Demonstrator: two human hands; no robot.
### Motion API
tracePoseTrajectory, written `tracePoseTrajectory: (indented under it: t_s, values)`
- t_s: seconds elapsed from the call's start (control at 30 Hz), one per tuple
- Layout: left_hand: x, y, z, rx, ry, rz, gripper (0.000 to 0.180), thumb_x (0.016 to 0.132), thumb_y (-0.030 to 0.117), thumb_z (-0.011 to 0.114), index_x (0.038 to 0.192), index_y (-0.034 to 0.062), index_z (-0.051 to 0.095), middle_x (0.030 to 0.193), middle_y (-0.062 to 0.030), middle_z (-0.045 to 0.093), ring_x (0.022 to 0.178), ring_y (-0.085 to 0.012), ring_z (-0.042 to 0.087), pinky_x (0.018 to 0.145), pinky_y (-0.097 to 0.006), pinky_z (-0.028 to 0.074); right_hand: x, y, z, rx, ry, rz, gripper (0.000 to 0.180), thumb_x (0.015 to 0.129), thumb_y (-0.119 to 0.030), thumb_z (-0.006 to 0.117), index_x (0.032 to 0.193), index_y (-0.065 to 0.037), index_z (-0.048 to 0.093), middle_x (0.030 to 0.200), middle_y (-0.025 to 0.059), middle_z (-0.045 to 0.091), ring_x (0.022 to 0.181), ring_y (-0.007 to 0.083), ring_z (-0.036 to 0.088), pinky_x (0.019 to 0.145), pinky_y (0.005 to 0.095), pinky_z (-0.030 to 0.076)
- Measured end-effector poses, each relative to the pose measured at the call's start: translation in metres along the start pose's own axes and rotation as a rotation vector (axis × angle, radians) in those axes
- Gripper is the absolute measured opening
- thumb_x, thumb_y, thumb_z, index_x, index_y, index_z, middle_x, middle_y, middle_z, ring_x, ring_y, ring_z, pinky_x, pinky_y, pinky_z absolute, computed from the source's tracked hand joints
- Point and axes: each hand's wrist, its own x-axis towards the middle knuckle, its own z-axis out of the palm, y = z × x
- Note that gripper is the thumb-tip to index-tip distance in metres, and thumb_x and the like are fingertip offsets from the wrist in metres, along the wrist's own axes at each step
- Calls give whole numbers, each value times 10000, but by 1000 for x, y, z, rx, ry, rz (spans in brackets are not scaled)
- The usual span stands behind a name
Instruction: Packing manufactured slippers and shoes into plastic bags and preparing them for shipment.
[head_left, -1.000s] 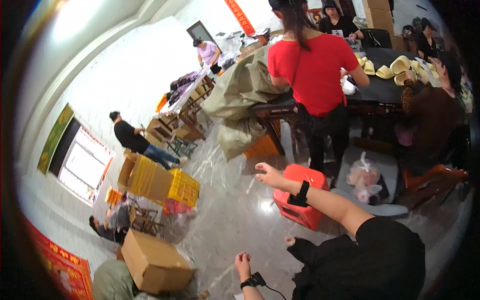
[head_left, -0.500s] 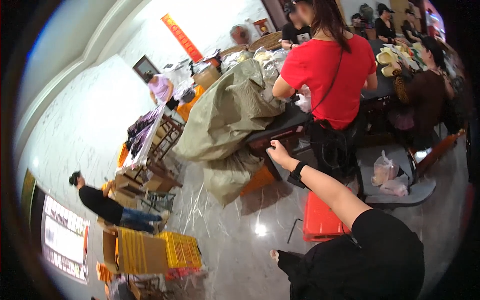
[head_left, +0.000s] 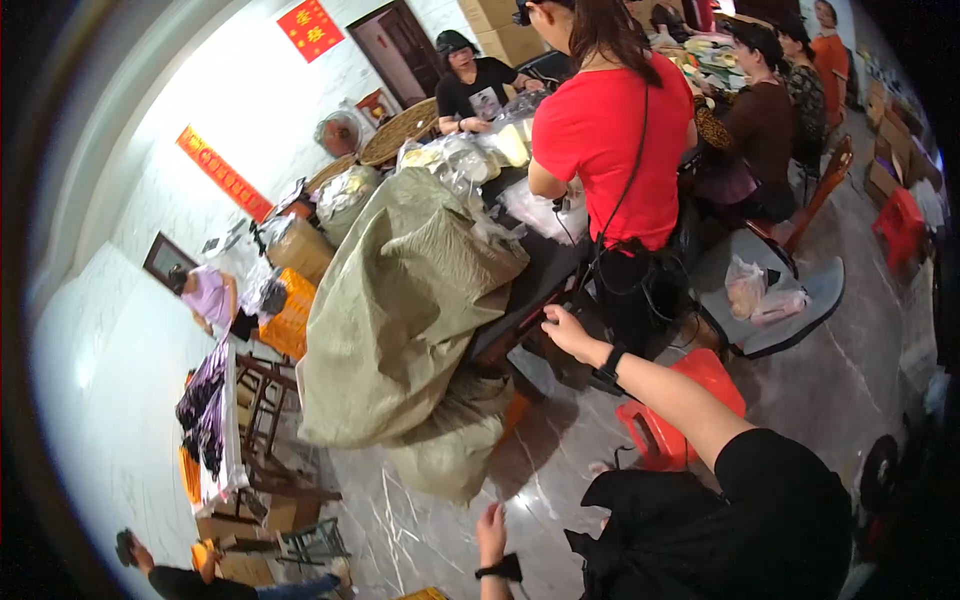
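My right hand (head_left: pixel 572 334), with a black band on its wrist, reaches out in front of the dark table (head_left: pixel 545 270). Its fingers are curled in and nothing shows in them. Low in the view is my left hand (head_left: pixel 491 530), also with a black wristband, held over the grey floor with fingers loosely closed and nothing visible in it. Closest to my right hand are the table edge and a person in a red shirt (head_left: pixel 615 150). A large olive-green sack (head_left: pixel 400 310) slumps over the table's near end and hangs toward the floor.
A red plastic stool (head_left: pixel 690 410) stands under my right forearm. A grey chair (head_left: pixel 735 305) beside it bears plastic bags (head_left: pixel 760 290). Clear-wrapped goods (head_left: pixel 455 160) lie behind the sack. Several people sit along the table at the right. A cloth-laden table (head_left: pixel 230 430) is at the left.
The view has swung rightward, shifting the sack and left-hand table leftward. My left hand has come into view at the bottom. My right hand still reaches toward the table.
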Motion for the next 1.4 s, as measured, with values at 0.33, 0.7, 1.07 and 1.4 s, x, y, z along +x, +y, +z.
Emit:
tracePoseTrajectory:
  t_s: [0.33,0.7,1.07,1.4]
  values:
    - [178,205,163,-202,-505,332,279,900,121,452,1146,2,510,1072,-38,552,967,-104,499,858,-221,371,-85,103,-29,-242,-401,49,216,849,-227,511,886,-21,563,766,69,610,691,140,550,644,313,451]
    - [282,164,242,-348,-597,231,177,883,46,462,1034,-5,539,942,-38,566,873,-101,519,791,-230,415,-135,158,-75,-442,-422,516,236,839,-190,481,1042,-73,513,788,78,574,691,190,556,644,327,442]
    - [329,216,275,-415,-550,236,237,896,107,449,1097,-5,502,916,-55,559,797,-112,513,712,-235,414,-127,145,-66,-581,-200,587,377,865,-340,390,1002,-23,545,910,196,591,852,362,560,710,421,428]
    - [349,230,260,-358,-584,200,293,905,120,408,1172,5,445,929,-54,523,827,-113,480,739,-222,385,-101,103,-32,-816,-204,754,315,821,-298,431,950,-55,586,942,177,603,873,342,573,725,425,446]
